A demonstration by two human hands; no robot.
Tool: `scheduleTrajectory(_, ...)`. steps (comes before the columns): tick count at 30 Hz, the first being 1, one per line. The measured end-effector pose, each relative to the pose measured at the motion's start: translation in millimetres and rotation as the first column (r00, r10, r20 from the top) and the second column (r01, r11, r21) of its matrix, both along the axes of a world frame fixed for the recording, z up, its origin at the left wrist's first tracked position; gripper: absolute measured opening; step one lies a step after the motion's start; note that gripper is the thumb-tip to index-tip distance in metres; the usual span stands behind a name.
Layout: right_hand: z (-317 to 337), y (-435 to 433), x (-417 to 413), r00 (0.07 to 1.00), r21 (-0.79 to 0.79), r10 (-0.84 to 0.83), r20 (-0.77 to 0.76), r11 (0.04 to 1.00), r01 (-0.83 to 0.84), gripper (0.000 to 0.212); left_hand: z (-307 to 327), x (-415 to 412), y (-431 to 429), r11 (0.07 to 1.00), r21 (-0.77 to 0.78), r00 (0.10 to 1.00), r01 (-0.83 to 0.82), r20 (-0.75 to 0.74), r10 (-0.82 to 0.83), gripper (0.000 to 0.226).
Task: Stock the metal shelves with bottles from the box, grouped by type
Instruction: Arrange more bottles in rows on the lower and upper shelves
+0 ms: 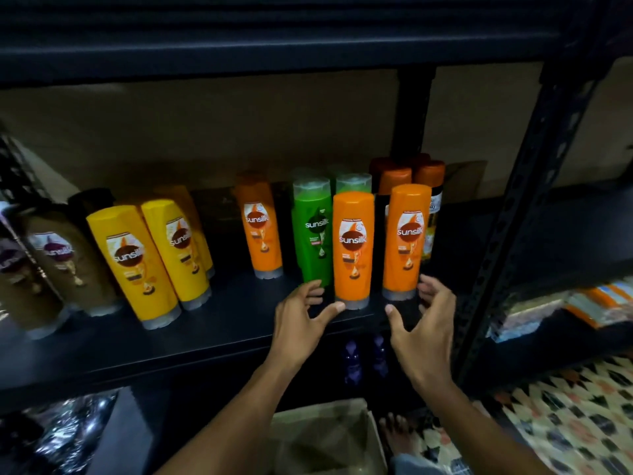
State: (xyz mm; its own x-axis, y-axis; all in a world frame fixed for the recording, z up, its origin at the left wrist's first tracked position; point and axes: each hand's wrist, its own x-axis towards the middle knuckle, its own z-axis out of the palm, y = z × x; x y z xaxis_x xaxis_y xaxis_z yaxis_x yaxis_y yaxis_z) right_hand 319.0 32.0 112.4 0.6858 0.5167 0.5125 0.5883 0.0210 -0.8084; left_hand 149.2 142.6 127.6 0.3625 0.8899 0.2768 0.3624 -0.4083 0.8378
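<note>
Two orange Sunsilk bottles stand cap-down at the front of the black metal shelf (212, 341): one (353, 248) in the middle, the other (407, 240) to its right. My left hand (303, 315) is spread beside the base of the middle orange bottle, thumb tip touching its clear cap. My right hand (424, 320) is spread by the base of the right orange bottle, fingers relaxed, holding nothing. A green bottle (312, 231) stands just behind my left hand. A third orange bottle (262, 228) stands further left.
Two yellow bottles (133, 260) and brown bottles (65, 258) lean at the left. Orange-capped dark bottles (416, 174) stand at the back right. A cardboard box (325, 437) sits on the floor below. A black upright post (507, 234) rises at right.
</note>
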Motion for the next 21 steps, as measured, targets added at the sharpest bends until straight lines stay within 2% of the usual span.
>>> scheduleTrajectory(2, 0, -2, -24, 0.994, 0.041, 0.033, 0.104, 0.998, -0.037, 0.055, 3, -23, 2, 1.000, -0.007, 1.000, -0.012, 0.004, 0.012, 0.065)
scheduleTrajectory(5, 7, 12, -68, 0.965, 0.029, 0.202, 0.169, 0.977, -0.209, 0.045, 8, -65, 14, 0.997, -0.017, 0.997, -0.073, 0.031, 0.073, 0.055)
scheduleTrajectory(8, 16, 40, -108, 0.913, -0.062, 0.375, 0.162, 0.927, -0.370, 0.048, 11, -99, 34, 0.993, -0.017, 0.992, -0.119, 0.030, 0.120, 0.044)
scheduleTrajectory(11, 18, 79, -135, 0.874, -0.175, 0.473, 0.111, 0.875, -0.451, 0.060, 8, -117, 57, 0.991, -0.026, 0.991, -0.131, 0.000, 0.131, 0.040)
scheduleTrajectory(18, 11, 171, -153, 0.947, -0.310, 0.317, -0.058, 0.896, -0.319, 0.099, -4, -105, 125, 0.984, -0.035, 0.983, -0.172, 0.054, 0.174, 0.045)
scheduleTrajectory(21, 1, 202, -151, 0.967, -0.282, 0.254, -0.023, 0.926, -0.250, 0.102, -4, -89, 152, 0.984, -0.067, 0.981, -0.163, 0.094, 0.169, 0.046)
